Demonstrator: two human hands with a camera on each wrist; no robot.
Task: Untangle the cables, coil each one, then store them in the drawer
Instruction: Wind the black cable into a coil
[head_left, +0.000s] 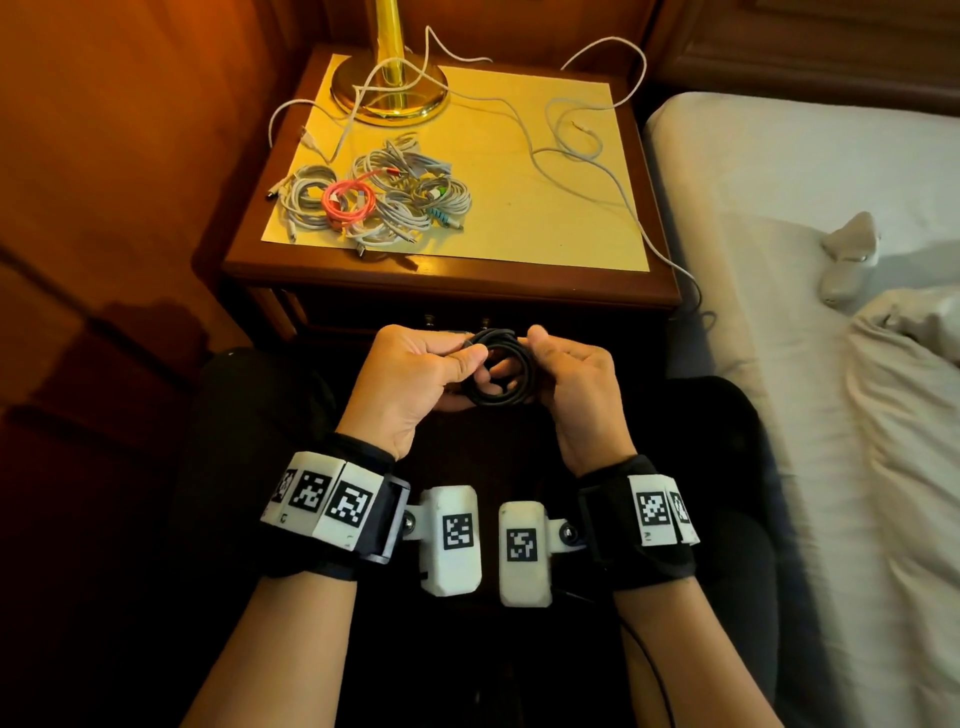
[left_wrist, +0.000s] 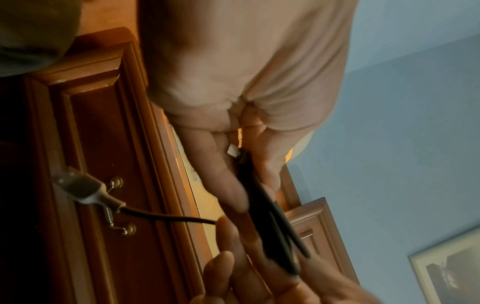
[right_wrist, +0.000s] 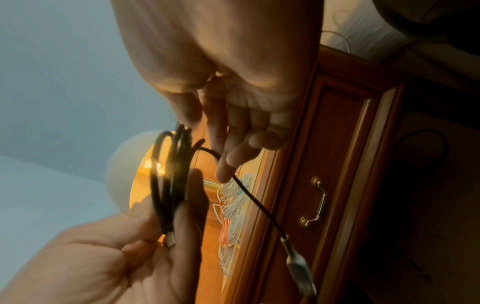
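A black cable (head_left: 503, 370) is wound into a small coil and held over my lap, in front of the nightstand. My left hand (head_left: 470, 371) pinches the coil's left side between thumb and fingers. My right hand (head_left: 530, 358) grips the right side, thumb on top. In the right wrist view the coil (right_wrist: 168, 174) has a loose tail ending in a grey plug (right_wrist: 298, 265), which hangs before the shut drawer (right_wrist: 337, 144). Several coiled white cables and one pink cable lie in a pile (head_left: 374, 195) on the nightstand. A long loose white cable (head_left: 571, 150) sprawls across the top.
A brass lamp base (head_left: 389, 88) stands at the back of the nightstand (head_left: 519, 244). The drawer's brass handle (right_wrist: 315, 202) faces me. A bed (head_left: 779, 260) with white sheets lies to the right, a wooden wall panel to the left.
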